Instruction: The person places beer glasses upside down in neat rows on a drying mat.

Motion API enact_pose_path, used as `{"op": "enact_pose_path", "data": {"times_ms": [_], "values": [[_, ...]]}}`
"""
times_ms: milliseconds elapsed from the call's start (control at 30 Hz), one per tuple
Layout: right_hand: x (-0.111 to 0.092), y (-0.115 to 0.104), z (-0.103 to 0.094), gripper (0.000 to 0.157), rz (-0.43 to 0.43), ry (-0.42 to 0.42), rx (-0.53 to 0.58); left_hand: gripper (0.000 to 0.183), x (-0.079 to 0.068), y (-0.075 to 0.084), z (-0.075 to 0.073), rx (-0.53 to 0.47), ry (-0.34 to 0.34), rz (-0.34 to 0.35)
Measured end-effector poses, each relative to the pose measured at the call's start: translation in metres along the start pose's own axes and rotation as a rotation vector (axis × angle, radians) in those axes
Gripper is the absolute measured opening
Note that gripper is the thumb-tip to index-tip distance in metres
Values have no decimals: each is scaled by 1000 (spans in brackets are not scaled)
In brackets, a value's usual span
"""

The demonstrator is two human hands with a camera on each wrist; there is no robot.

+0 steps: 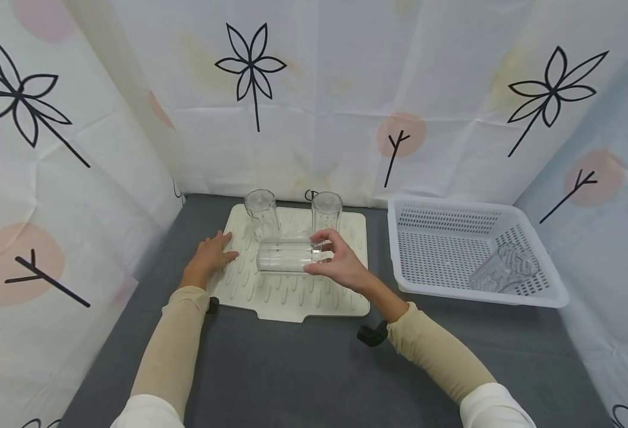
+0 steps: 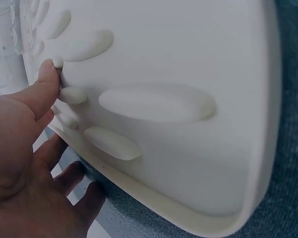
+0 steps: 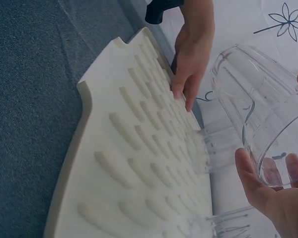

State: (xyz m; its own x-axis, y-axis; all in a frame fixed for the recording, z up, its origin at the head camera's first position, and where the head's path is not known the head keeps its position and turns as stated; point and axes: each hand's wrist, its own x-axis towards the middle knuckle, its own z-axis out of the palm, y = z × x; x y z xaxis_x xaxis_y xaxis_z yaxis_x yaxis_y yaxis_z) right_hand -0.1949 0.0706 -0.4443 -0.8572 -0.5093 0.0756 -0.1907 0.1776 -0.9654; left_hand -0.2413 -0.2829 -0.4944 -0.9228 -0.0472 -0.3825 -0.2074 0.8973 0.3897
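Observation:
A clear drinking glass [image 1: 287, 256] lies sideways in the air over the cream draining mat [image 1: 341, 306]. My right hand [image 1: 342, 261] holds it by its right end, with thumb and fingers spread around the rim, as the right wrist view shows. At the mat's left edge rests my left hand [image 1: 212, 257], its thumb [image 2: 48, 79] on the ridged surface and its other fingers down along the outer side. Two more clear glasses, a left one [image 1: 262, 214] and a right one [image 1: 327, 209], stand on the back part of the mat.
To the right of the mat is a white perforated basket [image 1: 394, 249], where one clear glass [image 1: 504, 267] leans in the right corner. Mat and basket sit on a dark grey tabletop [image 1: 287, 374]. Patterned white curtains [image 1: 314, 71] close off the back and sides.

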Motion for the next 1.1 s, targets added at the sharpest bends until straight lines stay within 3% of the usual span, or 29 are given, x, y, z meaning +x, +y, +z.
{"op": "enact_pose_path", "data": {"times_ms": [733, 1100], "values": [[20, 29, 30, 59, 57, 44, 78, 72, 0, -9, 9, 65, 118, 41], [25, 31, 46, 64, 88, 30, 94, 71, -4, -8, 8, 66, 129, 58]]}}
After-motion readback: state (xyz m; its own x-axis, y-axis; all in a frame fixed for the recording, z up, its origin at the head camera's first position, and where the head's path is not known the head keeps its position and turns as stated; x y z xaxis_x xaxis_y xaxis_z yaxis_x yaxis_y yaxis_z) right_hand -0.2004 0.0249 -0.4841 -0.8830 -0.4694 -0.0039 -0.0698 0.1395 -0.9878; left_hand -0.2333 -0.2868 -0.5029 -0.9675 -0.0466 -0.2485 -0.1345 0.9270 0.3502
